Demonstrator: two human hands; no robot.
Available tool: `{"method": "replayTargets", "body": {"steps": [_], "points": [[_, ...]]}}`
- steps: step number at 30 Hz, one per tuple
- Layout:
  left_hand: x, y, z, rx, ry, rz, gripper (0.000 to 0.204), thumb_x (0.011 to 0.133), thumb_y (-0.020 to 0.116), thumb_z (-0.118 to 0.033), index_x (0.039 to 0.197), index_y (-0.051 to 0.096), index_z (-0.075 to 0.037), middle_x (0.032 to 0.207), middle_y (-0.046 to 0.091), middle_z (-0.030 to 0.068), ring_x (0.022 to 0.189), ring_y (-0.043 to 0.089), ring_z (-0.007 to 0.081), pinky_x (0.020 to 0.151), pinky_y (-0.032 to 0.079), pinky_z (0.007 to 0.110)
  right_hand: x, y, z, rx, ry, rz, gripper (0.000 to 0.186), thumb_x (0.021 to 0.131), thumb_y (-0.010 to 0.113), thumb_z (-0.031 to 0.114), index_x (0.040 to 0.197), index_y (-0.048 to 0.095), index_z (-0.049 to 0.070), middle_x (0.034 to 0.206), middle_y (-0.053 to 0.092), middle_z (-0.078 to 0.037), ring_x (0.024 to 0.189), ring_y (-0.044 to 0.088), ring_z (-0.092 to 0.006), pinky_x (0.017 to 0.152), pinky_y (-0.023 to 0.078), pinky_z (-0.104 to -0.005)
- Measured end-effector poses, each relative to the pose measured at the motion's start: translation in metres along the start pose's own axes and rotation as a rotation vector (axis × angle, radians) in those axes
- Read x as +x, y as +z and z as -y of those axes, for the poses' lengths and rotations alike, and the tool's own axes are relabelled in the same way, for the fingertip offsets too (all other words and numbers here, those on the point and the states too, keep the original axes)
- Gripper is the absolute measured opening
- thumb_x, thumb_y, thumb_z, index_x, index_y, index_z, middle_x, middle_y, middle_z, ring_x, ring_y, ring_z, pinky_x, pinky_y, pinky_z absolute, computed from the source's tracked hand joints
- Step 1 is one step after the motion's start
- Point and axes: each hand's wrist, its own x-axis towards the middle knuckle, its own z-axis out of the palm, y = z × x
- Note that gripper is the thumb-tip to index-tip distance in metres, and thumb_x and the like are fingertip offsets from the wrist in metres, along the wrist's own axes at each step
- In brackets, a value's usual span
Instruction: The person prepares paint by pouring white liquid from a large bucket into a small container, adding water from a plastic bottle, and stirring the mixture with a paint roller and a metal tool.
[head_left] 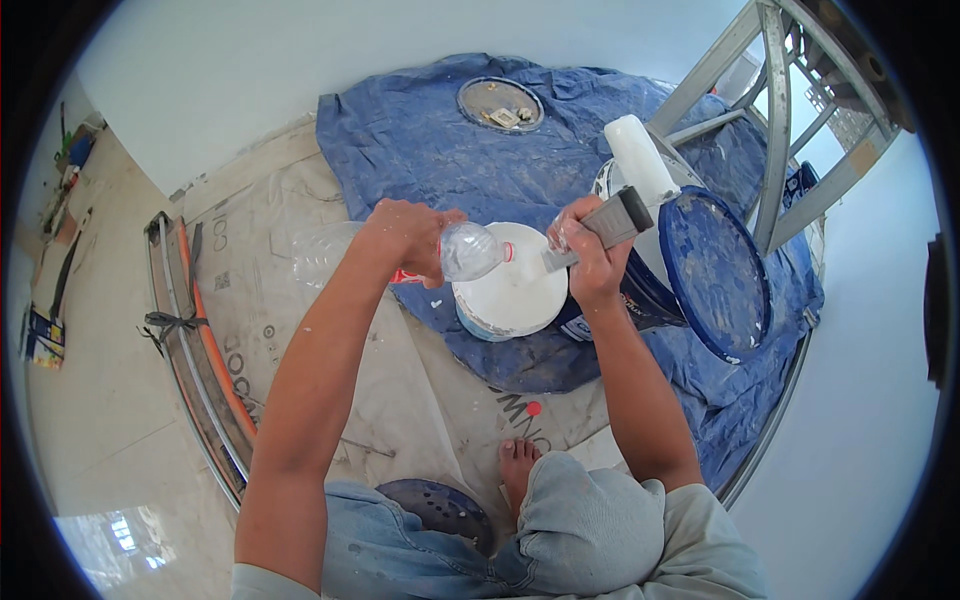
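Note:
My left hand (412,240) grips a clear plastic bottle (470,250) with a red label, lying sideways with its red-ringed neck over a round bucket (505,305) of white paint. My right hand (590,255) is closed on a grey-bladed scraper (610,220), its narrower end angled down toward the bucket. Behind my right hand, a blue bucket (640,305) carries a white paint roller (640,155) across its top, with a paint-spotted blue lid (713,260) leaning beside it.
A wrinkled blue tarp (420,140) bears another lid (485,95) with scraps. An aluminium ladder (775,120) stands right. Orange and metal lengths (200,330) lie left on pale floor covering (280,200). My bare foot (520,460) is near a dark perforated round object (435,505).

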Motion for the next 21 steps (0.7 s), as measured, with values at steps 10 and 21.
{"method": "replayTargets", "body": {"steps": [10, 21], "points": [[0.003, 0.001, 0.005, 0.001, -0.006, 0.018, 0.093, 0.048, 0.079, -0.028, 0.136, 0.049, -0.031, 0.096, 0.072, 0.0053, 0.087, 0.07, 0.0278, 0.074, 0.054, 0.04, 0.002, -0.01, 0.013, 0.385, 0.252, -0.082, 0.007, 0.08, 0.052, 0.003, 0.074, 0.051, -0.001, 0.064, 0.051, -0.008, 0.054, 0.047, -0.0134, 0.052, 0.04, -0.0301], [0.006, 0.001, 0.003, 0.036, 0.0, 0.029, 0.095, 0.047, 0.079, -0.028, 0.137, 0.049, -0.029, 0.097, 0.072, 0.0066, 0.089, 0.07, 0.0289, 0.076, 0.054, 0.041, 0.009, -0.007, -0.006, 0.165, 0.137, -0.062, 0.008, 0.081, 0.051, 0.008, 0.077, 0.051, 0.001, 0.067, 0.049, -0.007, 0.056, 0.044, -0.0153, 0.057, 0.043, -0.0323]]}}
